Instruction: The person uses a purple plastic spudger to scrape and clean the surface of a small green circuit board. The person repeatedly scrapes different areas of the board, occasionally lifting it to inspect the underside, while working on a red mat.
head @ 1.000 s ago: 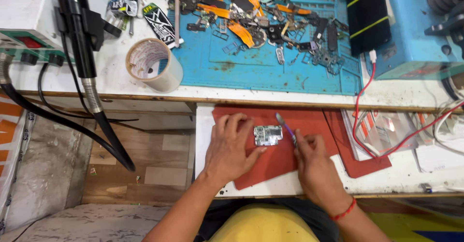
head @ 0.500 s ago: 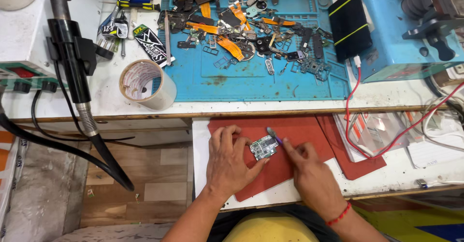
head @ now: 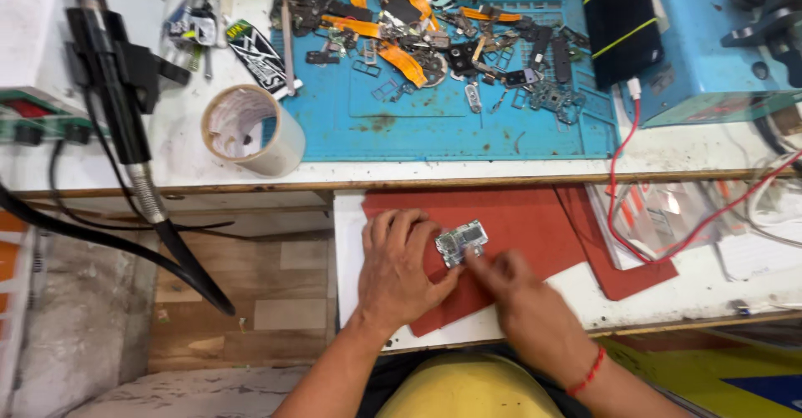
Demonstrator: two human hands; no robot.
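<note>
A small silver-green circuit board (head: 461, 243) lies on a red mat (head: 535, 217) on the lower white shelf. My left hand (head: 401, 263) rests flat on the mat, and its fingertips hold the board's left edge. Coming in from the lower right, my right hand (head: 514, 297) has its fingers pinched together and touches the board's lower right corner. This hand is blurred, and no tool shows in it. A red thread is tied around its wrist.
On the upper bench, a blue work mat (head: 468, 126) holds several loose phone parts and orange flex cables. A roll of tape (head: 251, 130) sits to its left, beside a black nozzle handle with hose (head: 117, 92). To the right are a black device (head: 622, 21), a red cable (head: 618, 192) and a blue machine (head: 718, 50).
The thin purple-tipped tool seen above my right hand earlier is out of sight now. My right hand's fingers have moved down onto the board. The view has shifted slightly.
</note>
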